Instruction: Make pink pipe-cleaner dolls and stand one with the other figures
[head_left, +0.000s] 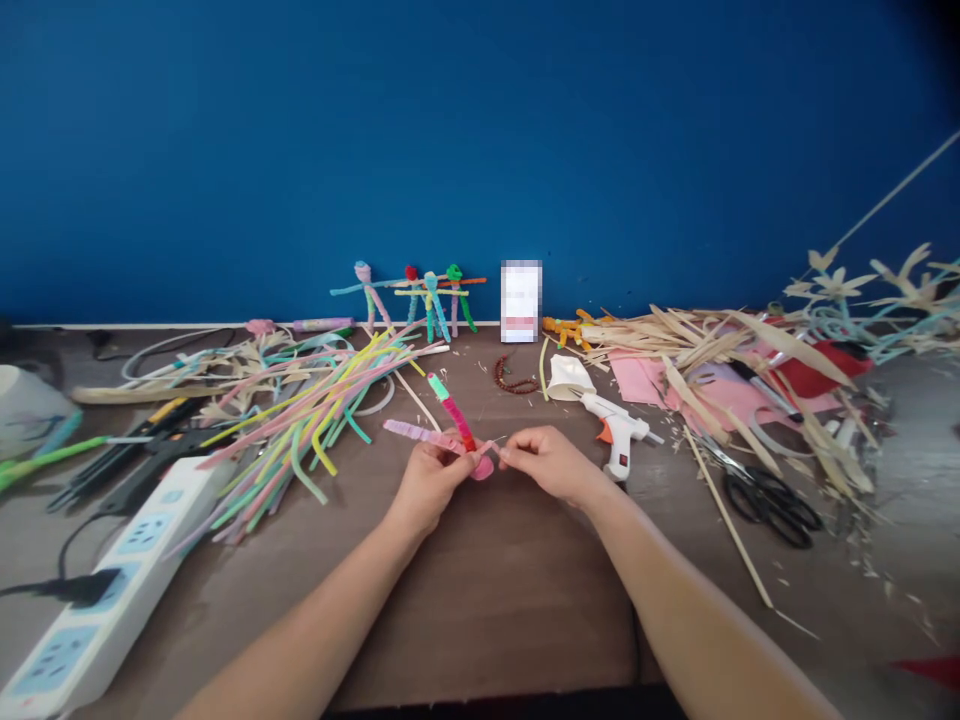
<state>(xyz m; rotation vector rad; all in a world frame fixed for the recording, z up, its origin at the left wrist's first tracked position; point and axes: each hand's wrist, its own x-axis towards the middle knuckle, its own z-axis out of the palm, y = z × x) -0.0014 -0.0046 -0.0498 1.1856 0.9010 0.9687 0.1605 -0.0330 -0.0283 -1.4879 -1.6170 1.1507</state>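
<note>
The fuzzy pink and green pipe cleaner (452, 412) sticks up from the left hand (431, 482), which is closed tight on it above the table (487, 610) to keep it still, while the right hand (544, 463) pinches a thin end (497, 450) right beside it.

Card against the wall (520, 300), blurred past reading. Pink pipe-cleaner stems (420, 434) partly buried in the left hand (431, 482), a pink round piece (484, 468) half hidden below the fingers, and a thin strand (496, 445) at the right hand (547, 465), too fine to make out. Cut off by the frame: a power strip (97, 590) at lower left, a whitish object (26, 410) at the left edge, dried leaf sprays (900, 290) at right, red felt (930, 672) in the lower right corner.
</note>
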